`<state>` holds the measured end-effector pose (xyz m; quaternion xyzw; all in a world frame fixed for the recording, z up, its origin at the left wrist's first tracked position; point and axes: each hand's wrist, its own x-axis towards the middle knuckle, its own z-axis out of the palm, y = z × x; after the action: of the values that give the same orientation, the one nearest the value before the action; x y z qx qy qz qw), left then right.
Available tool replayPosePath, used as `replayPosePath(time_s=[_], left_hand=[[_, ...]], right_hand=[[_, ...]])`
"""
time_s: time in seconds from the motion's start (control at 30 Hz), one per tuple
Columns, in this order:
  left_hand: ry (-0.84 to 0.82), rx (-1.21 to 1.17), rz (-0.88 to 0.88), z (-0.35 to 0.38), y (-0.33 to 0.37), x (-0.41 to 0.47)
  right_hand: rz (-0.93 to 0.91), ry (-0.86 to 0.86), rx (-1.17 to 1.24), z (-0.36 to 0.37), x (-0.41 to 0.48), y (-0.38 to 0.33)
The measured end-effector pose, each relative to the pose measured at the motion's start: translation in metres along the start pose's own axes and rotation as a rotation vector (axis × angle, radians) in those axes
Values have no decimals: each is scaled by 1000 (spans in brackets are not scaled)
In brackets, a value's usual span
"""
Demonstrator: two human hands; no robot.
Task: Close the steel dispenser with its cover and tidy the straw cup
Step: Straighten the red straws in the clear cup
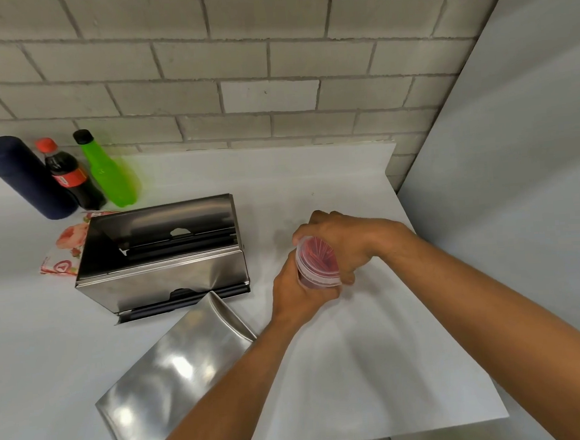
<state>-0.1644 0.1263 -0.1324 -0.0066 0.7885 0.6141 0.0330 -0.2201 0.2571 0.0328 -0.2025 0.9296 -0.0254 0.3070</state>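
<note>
The steel dispenser (162, 259) stands open on the white table, its inside showing. Its curved steel cover (169, 376) lies loose on the table in front of it, partly under my left forearm. To the right, a clear plastic cup (317, 264) full of red straws is held just above the table. My left hand (295, 293) grips the cup from below and the left side. My right hand (343, 240) wraps around it from the top and right. The cup tilts toward me, so the straw ends show.
A dark blue cylinder (26, 178), a cola bottle (69, 175) and a green bottle (110, 170) stand at the back left by the brick wall. A flowered packet (62, 253) lies left of the dispenser. The table's right edge (459, 311) runs near my right forearm.
</note>
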Motion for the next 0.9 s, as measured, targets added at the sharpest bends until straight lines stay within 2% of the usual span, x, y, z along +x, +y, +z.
replayPosePath(time_s=[0.13,0.33,0.9], left_hand=[[-5,-2,20,0,-4,3],[17,41,18,3,-4,5],[39,121,1,4,2,3]], right_hand=[[-26,-18,-6,-2,2,1],[-26,48,18,4,0,5],[77,148,-20,8,-1,1]])
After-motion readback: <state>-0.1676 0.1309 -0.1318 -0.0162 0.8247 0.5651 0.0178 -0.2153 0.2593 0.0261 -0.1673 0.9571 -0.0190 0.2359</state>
